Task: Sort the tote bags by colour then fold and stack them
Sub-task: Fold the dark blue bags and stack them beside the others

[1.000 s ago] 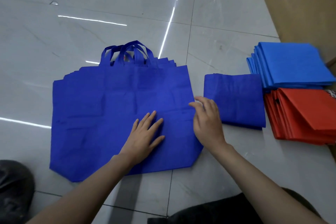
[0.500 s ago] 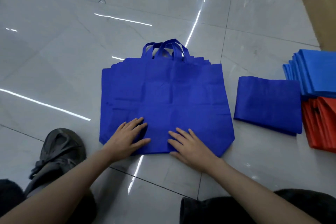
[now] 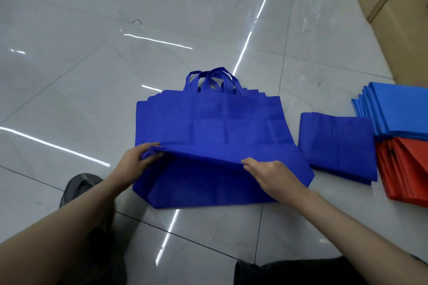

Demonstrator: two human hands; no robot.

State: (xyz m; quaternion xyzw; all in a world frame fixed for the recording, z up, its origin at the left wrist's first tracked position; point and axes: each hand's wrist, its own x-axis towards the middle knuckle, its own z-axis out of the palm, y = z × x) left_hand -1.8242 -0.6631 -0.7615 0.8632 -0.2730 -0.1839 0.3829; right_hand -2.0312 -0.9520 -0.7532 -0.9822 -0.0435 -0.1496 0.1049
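We are folding the top dark blue cloth tote bag [image 3: 208, 122]. It lies flat on the shiny pale tile floor [image 3: 92, 76] right in front of us, on a pile of more dark blue bags [image 3: 208, 190]. Our left hand [image 3: 139, 161] pinches the bag's bottom edge near its left corner. Our right hand [image 3: 272, 177] pinches the same edge further along. So both hands are holding cloth, and neither one is loose. The edge is lifted a little off the pile, and the next bag shows just below our fingers [image 3: 250, 165]. To do this well, we think we should hold only one bag, not two. We should keep both hands level so the edge stays straight. Then we carry it away from us toward the blue loop handles [image 3: 213, 78], which sit well beyond our fingertips. The cloth looks thin and floppy, so the middle may sag between our hands. The corner past our right fingers may also lag behind, so we go slowly. After that we lay the edge down and press the fold flat. A folded dark blue bag [image 3: 335, 146] waits near our right hand, and we think this one goes on top of it. Beyond that lie a stack of folded light blue bags [image 3: 398, 111] and a stack of folded red bags [image 3: 407, 169].
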